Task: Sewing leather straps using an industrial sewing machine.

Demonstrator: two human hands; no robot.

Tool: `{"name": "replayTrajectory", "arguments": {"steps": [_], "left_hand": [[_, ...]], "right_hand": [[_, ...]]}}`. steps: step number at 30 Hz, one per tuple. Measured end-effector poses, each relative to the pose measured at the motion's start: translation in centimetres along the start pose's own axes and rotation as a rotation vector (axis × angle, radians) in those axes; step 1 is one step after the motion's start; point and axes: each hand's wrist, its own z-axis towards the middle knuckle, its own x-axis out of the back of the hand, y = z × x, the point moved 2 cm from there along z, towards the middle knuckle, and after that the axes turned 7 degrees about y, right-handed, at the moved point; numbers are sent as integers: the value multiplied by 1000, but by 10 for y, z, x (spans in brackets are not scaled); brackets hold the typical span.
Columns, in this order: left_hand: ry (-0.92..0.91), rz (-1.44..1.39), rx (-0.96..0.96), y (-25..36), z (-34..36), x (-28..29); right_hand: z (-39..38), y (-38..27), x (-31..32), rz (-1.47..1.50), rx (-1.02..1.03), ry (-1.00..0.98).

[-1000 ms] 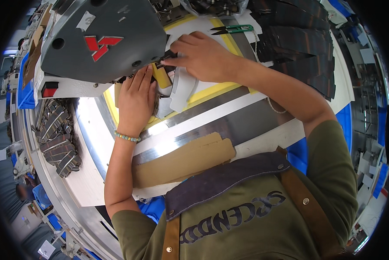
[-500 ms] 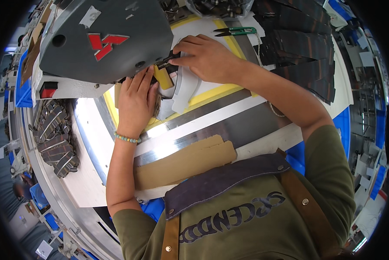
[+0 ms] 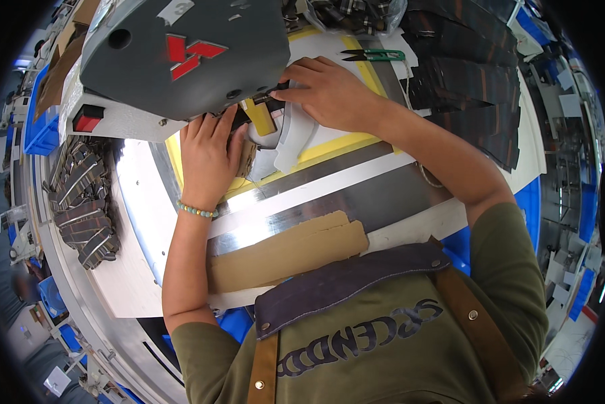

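The dark grey head of a sewing machine (image 3: pixel 147 67) with a red emblem overhangs the work area. At its lower edge my left hand (image 3: pixel 209 158) lies with fingers stretched forward and the thumb apart. Its fingertips reach under the machine and are partly hidden. Right of the needle area my right hand (image 3: pixel 329 94) has thumb and forefinger closed on a small dark fabric piece (image 3: pixel 277 89), mostly hidden by fingers and machine. Between the hands stands a yellow plate-like part (image 3: pixel 259 117), beside a curved pale grey guide (image 3: pixel 296 138).
Green-handled thread snips (image 3: pixel 376 55) lie beyond my right hand. Dark striped fabric pieces (image 3: pixel 457 87) are stacked at the right, bundled striped pieces (image 3: pixel 83 195) at the left. Brown cardboard (image 3: pixel 289 249) lies near me. A clear bag (image 3: pixel 356 15) of dark pieces sits at the back.
The machine head appears shifted to the right and upward in the picture, as the view has moved a little. Both hands keep nearly the same place at the machine.
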Motion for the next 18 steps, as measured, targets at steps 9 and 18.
{"name": "replayTrajectory", "arguments": {"steps": [9,18], "left_hand": [[0,-8,-1,0,-1,0],[-84,-13,71,-3,-2,0]], "right_hand": [[0,0,-1,-18,12,-17],[1,2,-2,9,11,-6]]}}
